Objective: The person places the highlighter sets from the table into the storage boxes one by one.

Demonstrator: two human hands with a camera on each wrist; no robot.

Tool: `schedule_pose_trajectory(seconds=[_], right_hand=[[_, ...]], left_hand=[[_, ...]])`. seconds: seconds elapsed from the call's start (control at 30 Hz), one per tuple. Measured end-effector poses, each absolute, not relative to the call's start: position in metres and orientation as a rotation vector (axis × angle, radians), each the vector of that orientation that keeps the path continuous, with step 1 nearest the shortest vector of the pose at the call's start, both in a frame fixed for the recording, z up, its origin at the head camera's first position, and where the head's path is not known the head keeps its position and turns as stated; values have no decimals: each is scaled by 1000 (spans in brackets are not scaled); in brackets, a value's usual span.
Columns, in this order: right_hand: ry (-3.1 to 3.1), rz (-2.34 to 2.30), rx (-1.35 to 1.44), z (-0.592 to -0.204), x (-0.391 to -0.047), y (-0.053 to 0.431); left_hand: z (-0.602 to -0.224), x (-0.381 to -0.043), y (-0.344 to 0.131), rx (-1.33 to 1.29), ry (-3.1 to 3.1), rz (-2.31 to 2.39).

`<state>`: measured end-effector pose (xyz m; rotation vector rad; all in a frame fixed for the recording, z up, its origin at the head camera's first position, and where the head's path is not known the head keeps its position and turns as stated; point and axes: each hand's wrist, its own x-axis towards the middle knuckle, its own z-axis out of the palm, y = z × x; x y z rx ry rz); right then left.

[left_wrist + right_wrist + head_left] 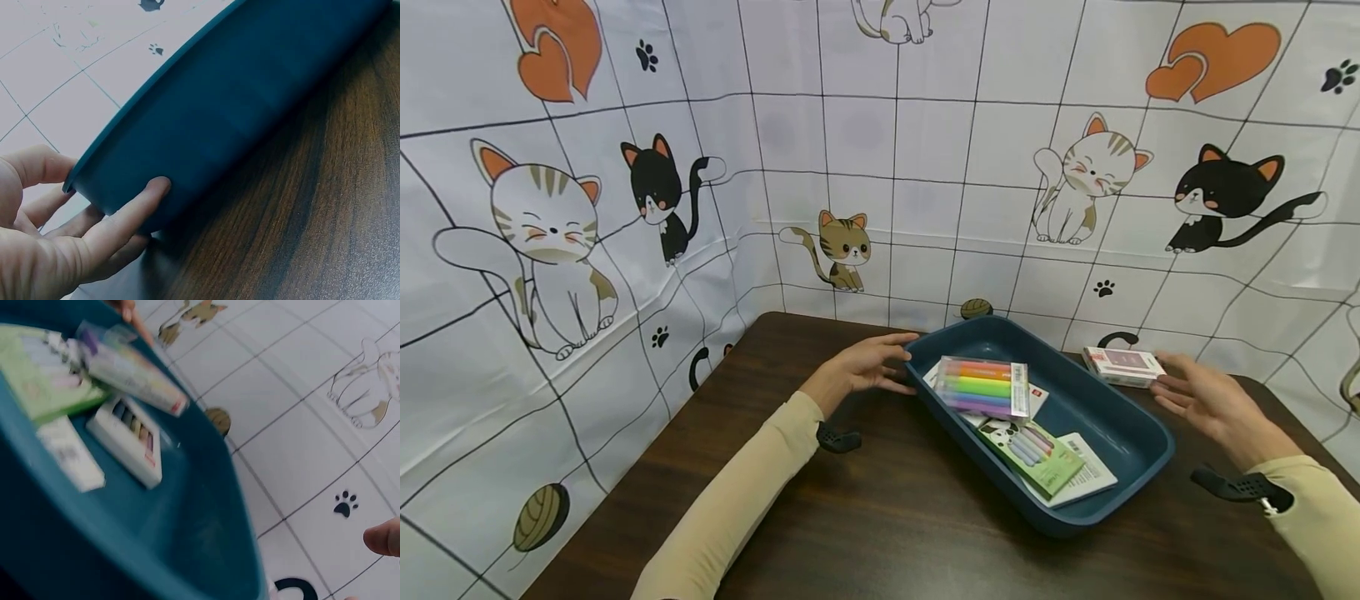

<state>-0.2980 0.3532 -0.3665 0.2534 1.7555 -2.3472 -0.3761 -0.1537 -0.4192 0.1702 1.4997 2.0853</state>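
A dark blue plastic bin (1138, 446) sits at an angle on the table. At its far left end, my left hand (868, 367) touches the outer wall and rim with fairly straight fingers. Inside lie a clear pack of coloured markers (981, 387), a green box with pens pictured on it (1037, 458), a white packet (1093, 479) and a white box with a window (128, 440). My right hand (1213, 408), its fingers loosely spread, is beside a small white-and-pink box (1123, 367) behind the bin. Whether its fingertips touch that box, I cannot tell.
The dark brown wooden table (850, 500) ends at a white wall covering (932, 208) printed with cats, behind and to the left. Black bands (838, 439) are on both wrists.
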Motion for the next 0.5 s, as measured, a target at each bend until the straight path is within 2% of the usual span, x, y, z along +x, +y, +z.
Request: schedule_pose_trajectory(seconds=[0.5], right_hand=[[1999,-2168,435,-387,-302,380]], left_hand=[[-424,-373,-156,175,1517,2071]])
